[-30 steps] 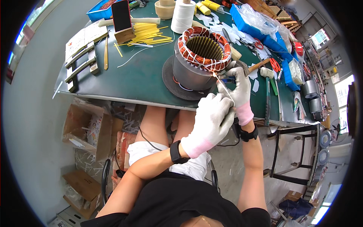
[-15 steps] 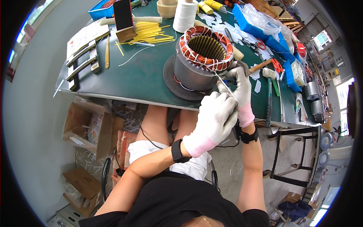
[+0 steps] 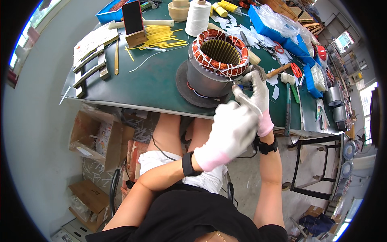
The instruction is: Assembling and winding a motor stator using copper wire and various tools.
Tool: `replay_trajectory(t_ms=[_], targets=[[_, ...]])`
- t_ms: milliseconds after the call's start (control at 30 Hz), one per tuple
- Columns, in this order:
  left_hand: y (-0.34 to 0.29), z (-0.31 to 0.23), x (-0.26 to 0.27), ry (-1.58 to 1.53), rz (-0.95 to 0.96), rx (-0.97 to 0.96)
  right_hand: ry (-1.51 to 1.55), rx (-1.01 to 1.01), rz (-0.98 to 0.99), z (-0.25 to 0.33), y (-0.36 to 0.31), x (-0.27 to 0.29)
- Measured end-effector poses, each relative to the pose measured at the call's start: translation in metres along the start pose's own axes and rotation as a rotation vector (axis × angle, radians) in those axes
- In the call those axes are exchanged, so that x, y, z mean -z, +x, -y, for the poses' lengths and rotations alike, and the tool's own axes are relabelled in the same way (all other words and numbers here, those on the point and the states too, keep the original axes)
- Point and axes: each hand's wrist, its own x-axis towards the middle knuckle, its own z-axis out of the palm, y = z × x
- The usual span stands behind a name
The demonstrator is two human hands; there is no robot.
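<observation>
A grey motor stator point(image 3: 207, 82) stands upright on a dark round turntable point(image 3: 182, 89). Its copper winding ring point(image 3: 201, 60) is bound with white cord, and yellow liners show inside the bore. Both hands wear white gloves with pink cuffs. At the stator's right front, my right hand point(image 3: 258, 94) has curled fingers close to the lower rim of the winding; what lies between them is hard to see, with a small dark and blue thing beside them. My left hand point(image 3: 234, 129), smeared by motion, is closed just before it. A white cord point(image 3: 253, 105) bends between the two hands.
A hammer point(image 3: 278, 71) and a green-handled mallet point(image 3: 288, 101) lie right of the stator, near red scissors point(image 3: 296, 70). Behind stand a cord spool point(image 3: 198, 20), yellow strips point(image 3: 159, 38) and a phone point(image 3: 132, 18). Blue bins point(image 3: 282, 38) line the right.
My left hand has moved slightly down and right, away from the stator. The cord that ran straight from the winding now curves slackly by my right hand. The right hand has barely moved.
</observation>
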Motion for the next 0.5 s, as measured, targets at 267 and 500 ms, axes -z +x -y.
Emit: replay_trajectory(t_ms=[267, 500], targets=[[-0.078, 0.088, 0.184, 0.72, -0.118, 0.339, 0.001, -0.031, 0.076, -0.001, 0.003, 0.008], [-0.018, 0.069, 0.171, 0.953, -0.171, 0.162, 0.054, -0.077, 0.05, 0.006, 0.001, 0.001]])
